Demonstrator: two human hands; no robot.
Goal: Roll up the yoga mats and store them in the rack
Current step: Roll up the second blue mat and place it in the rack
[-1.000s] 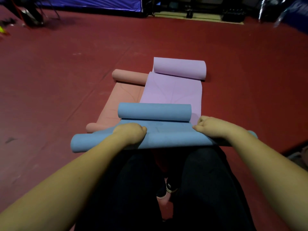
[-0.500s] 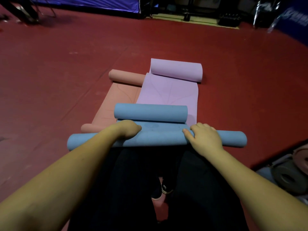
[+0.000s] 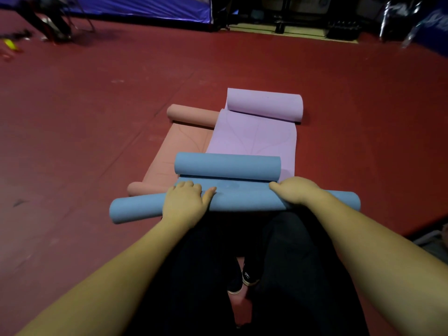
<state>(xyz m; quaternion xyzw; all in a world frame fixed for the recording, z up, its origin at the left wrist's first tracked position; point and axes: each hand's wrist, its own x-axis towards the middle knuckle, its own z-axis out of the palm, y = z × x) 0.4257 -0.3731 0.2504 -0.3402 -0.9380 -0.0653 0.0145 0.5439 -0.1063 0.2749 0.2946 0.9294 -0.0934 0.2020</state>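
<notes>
A blue yoga mat (image 3: 242, 202) lies across the red floor in front of my knees, rolled from both ends. Its near roll is long; its shorter far roll (image 3: 228, 166) sits just beyond, with a narrow flat strip between them. My left hand (image 3: 185, 202) lies on the near roll, fingers bent over its top, thumb stretched to the right. My right hand (image 3: 295, 190) grips the same roll further right, fingers curled over its far side. Beyond lie a purple mat (image 3: 252, 139) and a pink mat (image 3: 184, 144), each partly rolled.
My dark trousers and a shoe (image 3: 249, 280) fill the foreground. Grey objects (image 3: 434, 241) show at the right edge. At the back stand a blue tent wall (image 3: 145, 6), chair legs (image 3: 53, 25) and gym equipment (image 3: 344, 30). Red floor surrounds the mats.
My left hand has gone from a closed fist to lying over the roll with its thumb out. My right hand has slid right and curled over the roll.
</notes>
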